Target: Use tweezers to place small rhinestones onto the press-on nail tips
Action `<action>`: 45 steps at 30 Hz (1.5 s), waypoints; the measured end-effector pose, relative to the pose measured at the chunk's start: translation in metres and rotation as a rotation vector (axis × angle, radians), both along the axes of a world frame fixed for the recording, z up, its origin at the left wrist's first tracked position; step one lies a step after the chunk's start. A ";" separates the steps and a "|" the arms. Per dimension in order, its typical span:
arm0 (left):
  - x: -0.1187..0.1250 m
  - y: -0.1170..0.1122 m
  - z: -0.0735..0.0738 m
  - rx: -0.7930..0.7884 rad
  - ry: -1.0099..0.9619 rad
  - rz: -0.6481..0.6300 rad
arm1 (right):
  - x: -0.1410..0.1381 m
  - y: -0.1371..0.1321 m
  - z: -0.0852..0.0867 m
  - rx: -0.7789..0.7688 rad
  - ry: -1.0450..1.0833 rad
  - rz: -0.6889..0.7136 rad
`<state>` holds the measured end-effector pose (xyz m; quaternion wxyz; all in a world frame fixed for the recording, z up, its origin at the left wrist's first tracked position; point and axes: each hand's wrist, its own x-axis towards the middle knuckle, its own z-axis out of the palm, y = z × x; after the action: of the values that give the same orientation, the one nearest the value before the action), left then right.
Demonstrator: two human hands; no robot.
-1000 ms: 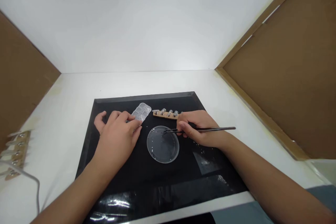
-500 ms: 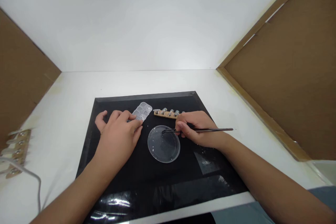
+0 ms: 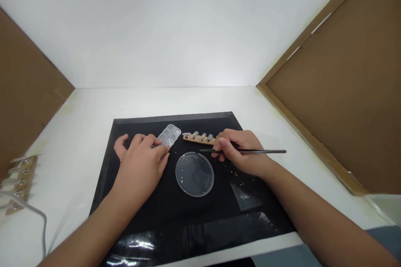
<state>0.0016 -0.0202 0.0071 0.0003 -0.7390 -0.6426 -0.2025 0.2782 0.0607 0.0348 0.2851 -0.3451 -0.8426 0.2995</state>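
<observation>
- At the far left edge of the white table (image 3: 84, 133), a wooden strip (image 3: 19, 181) studded with metal pieces lies with a pale cable (image 3: 37, 217) running from it.
- On the black mat (image 3: 175, 217), the left hand (image 3: 140, 167) lies palm down, thumb spread aside, fingers together and resting on the near end of a clear compartment box (image 3: 171, 133).
- Just right of that hand, a round clear dish (image 3: 194, 174) sits flat on the mat.
- Beyond the dish lies a second wooden strip (image 3: 197, 137) carrying small metal-capped pieces.
- The right hand (image 3: 241, 152) pinches thin tweezers (image 3: 260, 151) between thumb and fingers; their tip points left, between the dish's far rim and that strip.
- Tiny glinting bits (image 3: 239, 177) lie scattered on the mat near the right wrist.
</observation>
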 end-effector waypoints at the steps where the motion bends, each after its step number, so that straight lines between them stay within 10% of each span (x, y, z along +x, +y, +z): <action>1: 0.000 0.000 -0.001 0.008 0.002 -0.001 | 0.002 0.001 0.001 0.006 0.022 -0.027; 12: -0.001 -0.001 -0.001 0.007 0.009 -0.006 | 0.013 0.009 0.013 0.072 0.118 -0.229; 45: 0.000 0.001 -0.005 0.018 -0.003 -0.005 | -0.021 0.007 -0.005 0.158 0.028 -0.219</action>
<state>0.0016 -0.0195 0.0022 0.0055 -0.7403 -0.6388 -0.2094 0.2571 0.0681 0.0300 0.3540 -0.4075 -0.8168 0.2039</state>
